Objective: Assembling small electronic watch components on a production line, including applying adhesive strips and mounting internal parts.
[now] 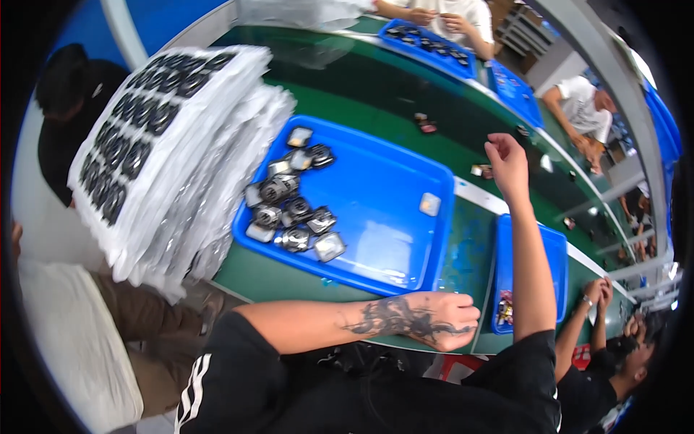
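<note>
My left hand (450,320) is closed, its fingers curled in and their inside hidden. It rests beside the near right corner of a blue tray (347,282). Several small black-and-silver round-faced units (279,189) lie bunched in the tray's left half, some showing a pale square side. One pale square piece (429,204) sits alone near the tray's right wall. Over the edge of the green conveyor belt, my right hand (508,163) is raised with fingers loosely bent and tips apart; nothing shows between them. Close to it, a small pale-and-pink piece (481,171) lies on the belt.
A tall stack of white padded trays (181,159) holding rows of black round pieces stands left. Another blue tray (535,249), with small colourful bits, lies under my right forearm. Small parts (425,123) dot the belt. Co-workers sit across it and to the right; metal posts rise around.
</note>
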Demonstrator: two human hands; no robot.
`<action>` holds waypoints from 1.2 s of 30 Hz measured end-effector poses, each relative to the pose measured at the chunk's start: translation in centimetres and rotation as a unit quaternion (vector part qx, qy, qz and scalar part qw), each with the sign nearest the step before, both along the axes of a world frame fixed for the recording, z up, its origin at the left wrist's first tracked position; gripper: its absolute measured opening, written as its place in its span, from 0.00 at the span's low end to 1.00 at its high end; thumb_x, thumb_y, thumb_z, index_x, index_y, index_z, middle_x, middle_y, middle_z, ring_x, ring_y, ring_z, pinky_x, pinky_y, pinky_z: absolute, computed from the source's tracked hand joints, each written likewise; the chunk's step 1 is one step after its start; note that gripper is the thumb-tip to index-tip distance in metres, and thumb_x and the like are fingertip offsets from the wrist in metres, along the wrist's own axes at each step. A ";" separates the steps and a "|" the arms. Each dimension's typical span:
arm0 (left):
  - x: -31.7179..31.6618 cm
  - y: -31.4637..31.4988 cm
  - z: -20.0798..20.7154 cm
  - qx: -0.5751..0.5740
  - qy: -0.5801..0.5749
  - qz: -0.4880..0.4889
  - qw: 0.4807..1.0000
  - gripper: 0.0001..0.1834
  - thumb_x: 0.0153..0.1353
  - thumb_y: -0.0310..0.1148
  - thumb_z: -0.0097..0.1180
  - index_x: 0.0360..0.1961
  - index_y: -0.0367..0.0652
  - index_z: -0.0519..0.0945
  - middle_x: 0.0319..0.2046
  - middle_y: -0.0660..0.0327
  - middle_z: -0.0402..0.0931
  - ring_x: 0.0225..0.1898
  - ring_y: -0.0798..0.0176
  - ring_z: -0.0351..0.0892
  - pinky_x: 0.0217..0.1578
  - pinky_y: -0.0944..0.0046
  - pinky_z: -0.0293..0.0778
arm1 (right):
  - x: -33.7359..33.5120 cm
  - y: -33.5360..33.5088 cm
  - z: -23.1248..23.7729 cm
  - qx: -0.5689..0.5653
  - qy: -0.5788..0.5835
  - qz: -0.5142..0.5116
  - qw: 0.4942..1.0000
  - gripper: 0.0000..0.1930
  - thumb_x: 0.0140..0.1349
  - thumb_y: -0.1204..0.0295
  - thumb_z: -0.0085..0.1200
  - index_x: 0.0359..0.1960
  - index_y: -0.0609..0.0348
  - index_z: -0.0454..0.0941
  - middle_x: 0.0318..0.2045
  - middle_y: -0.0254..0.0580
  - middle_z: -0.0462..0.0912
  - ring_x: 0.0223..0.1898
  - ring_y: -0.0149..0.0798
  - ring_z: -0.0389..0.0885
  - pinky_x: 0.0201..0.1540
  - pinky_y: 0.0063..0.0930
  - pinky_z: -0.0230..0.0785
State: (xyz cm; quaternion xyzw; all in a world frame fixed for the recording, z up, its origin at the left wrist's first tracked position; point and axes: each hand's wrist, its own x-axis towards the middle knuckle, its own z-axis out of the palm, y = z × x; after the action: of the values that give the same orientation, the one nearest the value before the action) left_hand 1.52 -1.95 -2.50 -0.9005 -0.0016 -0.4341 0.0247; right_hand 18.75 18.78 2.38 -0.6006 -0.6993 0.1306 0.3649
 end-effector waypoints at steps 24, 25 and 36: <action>1.9 0.2 -2.9 0.041 -0.094 -0.034 0.994 0.11 0.53 0.37 0.54 0.17 0.48 0.71 0.17 0.64 0.70 0.19 0.60 0.72 0.17 0.63 0.66 | -16.9 -11.9 -1.1 -0.097 -0.070 0.329 0.937 0.17 0.45 0.75 0.69 0.31 0.63 0.71 0.25 0.51 0.75 0.29 0.52 0.76 0.33 0.37 0.68; 1.8 0.2 -2.3 0.015 -0.114 -0.037 0.993 0.12 0.56 0.37 0.54 0.17 0.49 0.72 0.18 0.65 0.70 0.19 0.61 0.72 0.17 0.63 0.66 | -16.2 -11.5 -1.3 -0.027 -0.061 0.328 0.942 0.16 0.44 0.75 0.69 0.29 0.64 0.71 0.24 0.50 0.74 0.27 0.50 0.74 0.32 0.36 0.67; 3.5 -1.9 0.2 -0.600 -0.256 -0.073 0.754 0.15 0.65 0.41 0.47 0.25 0.42 0.73 0.25 0.60 0.71 0.28 0.59 0.72 0.29 0.63 0.68 | -3.2 -17.8 7.5 0.195 -0.056 0.206 0.957 0.13 0.35 0.87 0.56 0.25 0.62 0.72 0.33 0.50 0.73 0.34 0.47 0.74 0.36 0.34 0.67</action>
State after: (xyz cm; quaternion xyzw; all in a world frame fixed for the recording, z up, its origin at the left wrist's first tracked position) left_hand 5.03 -3.82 -2.30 -0.5828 -0.2022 -0.5588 -0.5543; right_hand 15.53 0.97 9.90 -0.3674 -0.8389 0.0301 0.4005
